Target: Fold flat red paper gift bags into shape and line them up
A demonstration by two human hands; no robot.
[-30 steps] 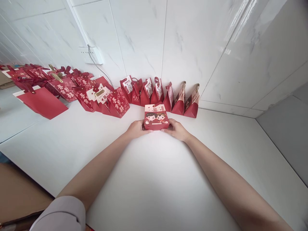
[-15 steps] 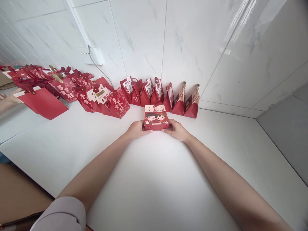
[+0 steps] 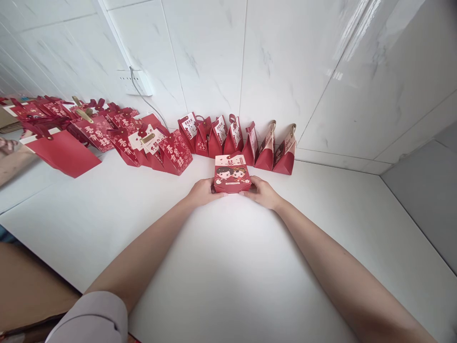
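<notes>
Both hands hold a little red box (image 3: 232, 177) with two cartoon faces on it. The left hand (image 3: 203, 191) has its fingers curled on the left side of the box, and the right hand (image 3: 260, 191) has its fingers curled on the right side. The box sits on the white table (image 3: 228, 276), just in front of a row of small red bags (image 3: 233, 136) that lean on the tiled wall (image 3: 285, 57). The hands and the box have not moved since a second ago. More red bags (image 3: 107, 128) lie in a heap to the left, under a wall socket (image 3: 137, 82). Another person's arm (image 3: 12, 164) now pokes in at the far left, next to a big flat red bag (image 3: 64, 153); a second ago it was not there
</notes>
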